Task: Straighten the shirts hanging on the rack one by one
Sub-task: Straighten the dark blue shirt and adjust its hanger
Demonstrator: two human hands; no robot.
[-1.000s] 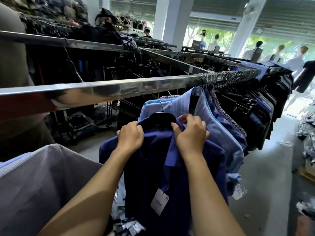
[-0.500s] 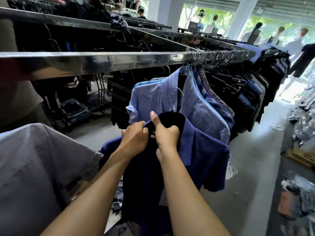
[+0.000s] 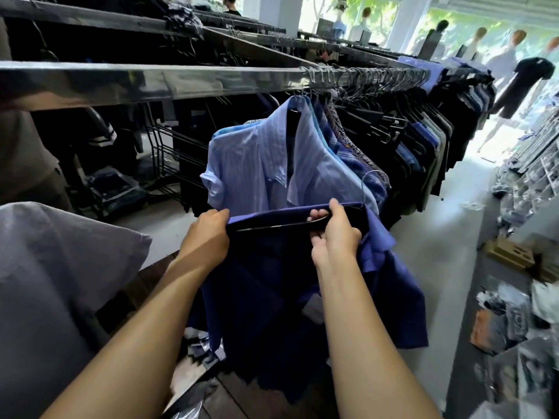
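Dark blue short-sleeved shirt (image 3: 272,297) on a black plastic hanger (image 3: 281,226) is off the chrome rail (image 3: 181,83), our left hand (image 3: 208,234) and right hand (image 3: 335,234) curled round its shoulders, so we judge many shirts remain.

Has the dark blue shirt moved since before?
Yes. The dark blue shirt has come down off the steel rail; left hand and right hand hold it below.

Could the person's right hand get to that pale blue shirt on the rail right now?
Probably, once it lets go. The right hand grips the dark blue shirt and its hanger; the pale blue shirt hangs just beyond, with nothing between them.
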